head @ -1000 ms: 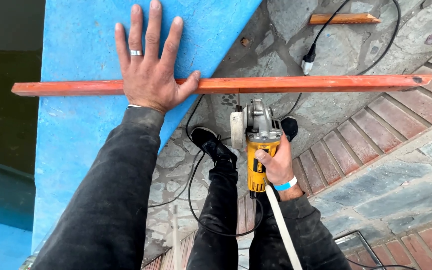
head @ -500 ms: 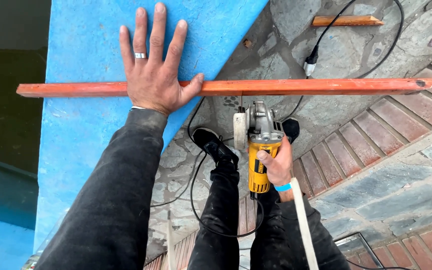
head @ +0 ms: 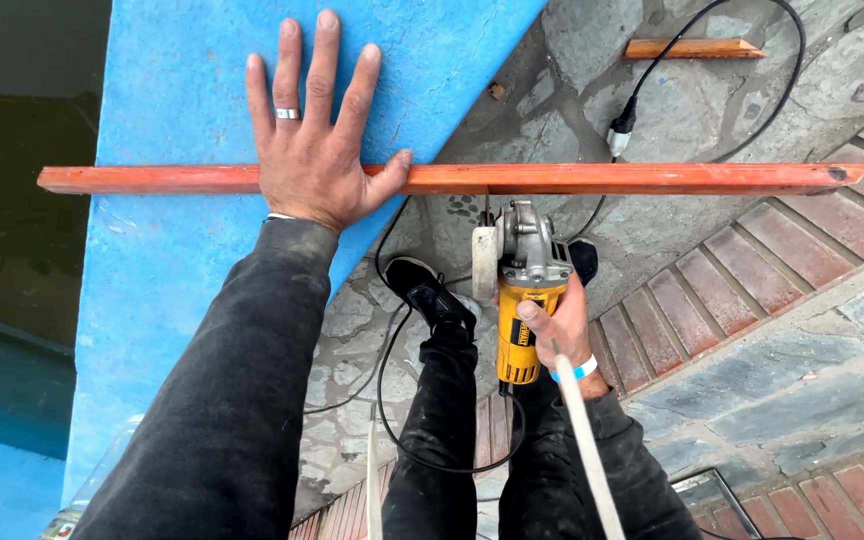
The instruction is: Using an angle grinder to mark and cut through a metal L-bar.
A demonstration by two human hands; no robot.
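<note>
Cut setup: orange steel bar (head: 572,178) pinned flat on blue slab (head: 182,90) by left hand (head: 314,165), fingers splayed wide.
Angle grinder (head: 518,285) is gripped in right hand (head: 559,325), fingers wrapped round body; disc must be brought squarely onto bar.

The left hand (head: 317,150) lies flat, palm down, fingers spread, arm stretched forward. The right hand (head: 557,325) is curled in a tight grip, close to the body.

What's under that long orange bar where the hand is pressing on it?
The left hand pins the orange bar onto a blue slab. The bar's right part juts out over stone paving. The hand hides that stretch of bar.
</note>
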